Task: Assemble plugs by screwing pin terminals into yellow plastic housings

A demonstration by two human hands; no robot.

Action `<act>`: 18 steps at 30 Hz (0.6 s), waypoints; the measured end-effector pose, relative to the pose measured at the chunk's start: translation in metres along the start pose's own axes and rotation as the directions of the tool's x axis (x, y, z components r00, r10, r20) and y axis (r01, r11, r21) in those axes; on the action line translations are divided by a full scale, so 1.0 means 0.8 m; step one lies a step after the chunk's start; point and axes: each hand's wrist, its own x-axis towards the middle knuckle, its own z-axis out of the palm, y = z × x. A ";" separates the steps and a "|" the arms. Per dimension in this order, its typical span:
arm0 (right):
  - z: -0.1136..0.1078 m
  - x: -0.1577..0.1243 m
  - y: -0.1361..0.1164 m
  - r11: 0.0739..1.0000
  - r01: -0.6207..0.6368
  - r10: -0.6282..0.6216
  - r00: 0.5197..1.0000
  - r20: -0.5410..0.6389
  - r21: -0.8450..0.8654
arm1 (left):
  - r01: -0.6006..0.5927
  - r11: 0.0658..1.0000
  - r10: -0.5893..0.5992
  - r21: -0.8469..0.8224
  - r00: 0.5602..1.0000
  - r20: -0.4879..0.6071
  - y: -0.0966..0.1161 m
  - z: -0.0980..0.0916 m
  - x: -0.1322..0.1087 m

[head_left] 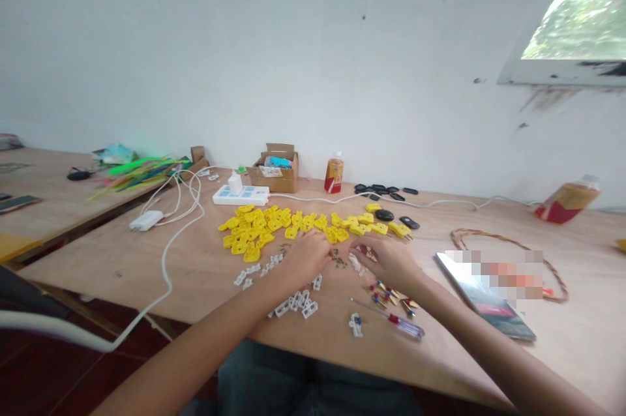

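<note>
Yellow plastic pieces (274,223) lie heaped on the plywood bench (205,272) just beyond the person's hands. The left hand (306,258) and right hand (388,261) rest knuckles-up, nearly touching, either side of some small dark bits (338,261), perhaps screws. The fingers curl under, and I cannot tell whether they grip anything. It looks like small parts being picked over. Lifting one would want a fine pinch, with white clips (298,302) and a screwdriver (391,319) crowding close.
</note>
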 end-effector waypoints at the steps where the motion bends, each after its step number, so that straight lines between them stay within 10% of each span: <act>1: -0.007 -0.012 -0.001 1.000 0.000 0.000 1.000 -0.025 0.011 | -0.003 1.000 0.003 -0.012 1.000 0.003 0.000 -0.001 0.002; 8: 0.006 -0.118 -0.031 0.974 0.112 -0.107 0.994 -0.035 0.197 | -0.013 0.963 -0.004 -0.271 0.998 -0.060 0.036 -0.013 -0.044; 18: 0.073 -0.156 -0.035 0.992 0.098 -0.086 0.987 -0.138 0.081 | 0.085 0.835 -0.140 -0.543 0.988 -0.061 0.113 0.066 -0.124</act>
